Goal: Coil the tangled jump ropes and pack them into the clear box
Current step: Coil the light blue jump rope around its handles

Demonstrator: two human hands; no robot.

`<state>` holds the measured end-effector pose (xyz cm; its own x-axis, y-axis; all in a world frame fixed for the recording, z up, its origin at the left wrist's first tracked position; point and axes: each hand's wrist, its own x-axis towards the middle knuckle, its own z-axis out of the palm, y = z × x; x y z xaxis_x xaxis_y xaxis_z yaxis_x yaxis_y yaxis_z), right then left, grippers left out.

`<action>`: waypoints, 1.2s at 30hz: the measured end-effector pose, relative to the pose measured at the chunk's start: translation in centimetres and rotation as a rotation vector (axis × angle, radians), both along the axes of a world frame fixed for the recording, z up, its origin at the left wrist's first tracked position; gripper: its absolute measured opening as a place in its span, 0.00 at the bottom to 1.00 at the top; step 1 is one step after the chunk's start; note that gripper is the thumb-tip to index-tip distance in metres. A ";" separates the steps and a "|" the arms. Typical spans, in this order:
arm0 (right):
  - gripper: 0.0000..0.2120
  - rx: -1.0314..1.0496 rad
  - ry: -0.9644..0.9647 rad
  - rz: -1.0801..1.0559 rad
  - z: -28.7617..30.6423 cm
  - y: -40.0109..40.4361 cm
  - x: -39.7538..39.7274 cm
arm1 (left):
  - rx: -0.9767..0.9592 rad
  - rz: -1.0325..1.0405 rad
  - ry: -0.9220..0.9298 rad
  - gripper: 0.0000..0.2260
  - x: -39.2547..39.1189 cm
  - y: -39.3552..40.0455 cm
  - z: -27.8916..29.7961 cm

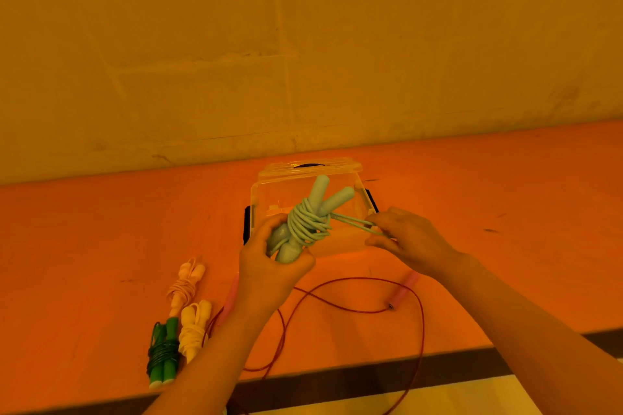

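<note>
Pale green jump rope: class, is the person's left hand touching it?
Touching. The head view shows the left hand curled round the pale green jump rope's two handles, below the wound cord.

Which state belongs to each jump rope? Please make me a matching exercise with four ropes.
Ropes:
1. pale blue-green rope
2. red rope
3. dark green rope
4. pink rope

States:
A. loose on the table, not coiled
B. coiled, nearest the table's front edge
C. held above the clear box by the left hand and right hand
D. coiled, lying farthest of the three bundles

Pairs: 1-C, 2-A, 3-B, 4-D
</note>
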<state>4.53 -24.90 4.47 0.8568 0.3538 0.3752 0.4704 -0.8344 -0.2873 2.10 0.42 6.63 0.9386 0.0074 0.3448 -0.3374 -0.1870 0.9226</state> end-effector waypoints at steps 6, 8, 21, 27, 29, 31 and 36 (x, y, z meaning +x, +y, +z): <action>0.26 -0.071 -0.138 0.033 -0.2 0.6 0.1 | 0.042 0.046 0.027 0.22 0.1 0.1 0.3; 0.21 -0.100 -0.194 0.043 -0.4 1.2 -0.1 | 0.056 0.094 0.046 0.22 0.4 -0.1 0.4; 0.16 -0.278 -0.362 0.255 0.3 6.1 -2.2 | 0.090 0.228 0.170 0.20 1.7 -1.0 0.8; 0.13 -0.292 -0.349 0.353 1.0 6.3 -2.5 | 0.360 0.049 0.030 0.17 1.5 -1.4 0.1; 0.13 -0.330 -0.347 0.377 0.9 5.9 -2.6 | 0.511 -0.040 -0.004 0.19 1.8 -1.0 -0.2; 0.12 -0.343 -0.333 0.403 0.9 5.8 -2.5 | 0.643 -0.166 0.002 0.21 2.0 -0.5 -0.4; 0.12 -0.293 -0.308 0.378 2.0 5.3 -1.9 | 0.799 -0.386 -0.024 0.23 1.8 0.1 -0.9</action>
